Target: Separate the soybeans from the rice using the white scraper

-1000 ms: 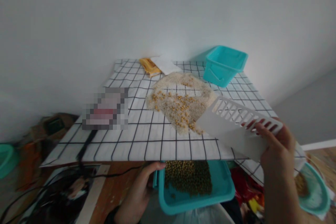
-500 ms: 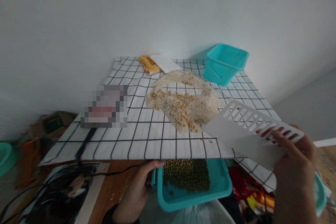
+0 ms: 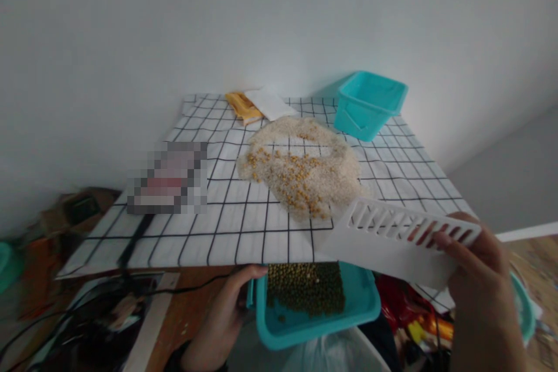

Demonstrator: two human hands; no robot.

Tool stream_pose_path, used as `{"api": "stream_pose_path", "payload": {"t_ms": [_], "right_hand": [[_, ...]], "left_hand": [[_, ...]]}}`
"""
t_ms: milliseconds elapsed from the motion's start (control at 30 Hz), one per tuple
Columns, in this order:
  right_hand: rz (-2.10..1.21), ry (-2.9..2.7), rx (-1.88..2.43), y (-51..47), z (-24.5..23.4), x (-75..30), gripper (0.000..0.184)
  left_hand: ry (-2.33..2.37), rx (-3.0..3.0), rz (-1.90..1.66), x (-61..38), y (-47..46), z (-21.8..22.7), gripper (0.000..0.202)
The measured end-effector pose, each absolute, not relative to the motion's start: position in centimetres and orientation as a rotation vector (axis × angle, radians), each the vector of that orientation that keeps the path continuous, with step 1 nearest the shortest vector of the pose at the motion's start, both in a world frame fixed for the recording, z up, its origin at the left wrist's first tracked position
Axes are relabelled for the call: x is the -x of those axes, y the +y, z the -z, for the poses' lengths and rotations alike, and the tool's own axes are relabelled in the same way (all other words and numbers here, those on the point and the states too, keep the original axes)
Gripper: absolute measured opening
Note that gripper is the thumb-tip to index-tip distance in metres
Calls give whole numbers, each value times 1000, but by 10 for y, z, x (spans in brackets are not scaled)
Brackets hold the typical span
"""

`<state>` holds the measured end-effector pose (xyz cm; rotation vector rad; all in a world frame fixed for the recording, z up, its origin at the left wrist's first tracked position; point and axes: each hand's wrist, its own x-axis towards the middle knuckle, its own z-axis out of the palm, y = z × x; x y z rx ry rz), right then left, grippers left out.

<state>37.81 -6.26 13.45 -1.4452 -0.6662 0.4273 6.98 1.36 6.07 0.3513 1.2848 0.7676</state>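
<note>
Since half a second ago, the white slotted scraper (image 3: 387,253) has moved nearer to the front edge of the table, and its left corner is now lower, close above the teal tray (image 3: 356,296). The right hand (image 3: 479,264) grips this scraper at its right end, with the thumb on the near face and fingers visible through the slots. Whether the lower edge of the scraper touches the cloth, I cannot tell.

The left hand (image 3: 226,305) holds the tray at its left side, thumb over the rim; its other fingers are mostly hidden. Inside the tray, just below the table edge, lie yellowish and dark green beans (image 3: 307,290).

On the checked tablecloth (image 3: 244,232), a pile of pale grains (image 3: 335,177) spreads around a thinner middle, with yellow beans (image 3: 299,170) scattered in it. Behind it stand a teal bucket (image 3: 368,113) at the right and, farther left, a white packet (image 3: 271,104) overlapping a yellow packet (image 3: 243,107).
</note>
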Motion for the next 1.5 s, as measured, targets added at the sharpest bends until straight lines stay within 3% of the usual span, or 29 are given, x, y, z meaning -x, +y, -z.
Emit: {"api": "stream_pose_path", "payload": {"t_ms": [633, 833, 1033, 1167, 1300, 1500], "right_hand": [[-299, -862, 1210, 17, -124, -379, 19], [-344, -906, 1251, 5, -128, -382, 22], [-264, -837, 1168, -10, -136, -378, 14], [-332, -745, 1217, -25, -132, -382, 14], [-277, -572, 1278, -42, -120, -392, 27], [-284, -703, 1372, -57, -119, -388, 17]], "left_hand": [[1246, -399, -786, -64, 11, -45, 12], [1263, -610, -749, -54, 9, -31, 13], [1238, -680, -766, -48, 8, -20, 12], [1244, -621, -778, -53, 9, -27, 12], [1253, -586, -765, -60, 9, -38, 12], [1271, -614, -745, -65, 9, -49, 15]]}}
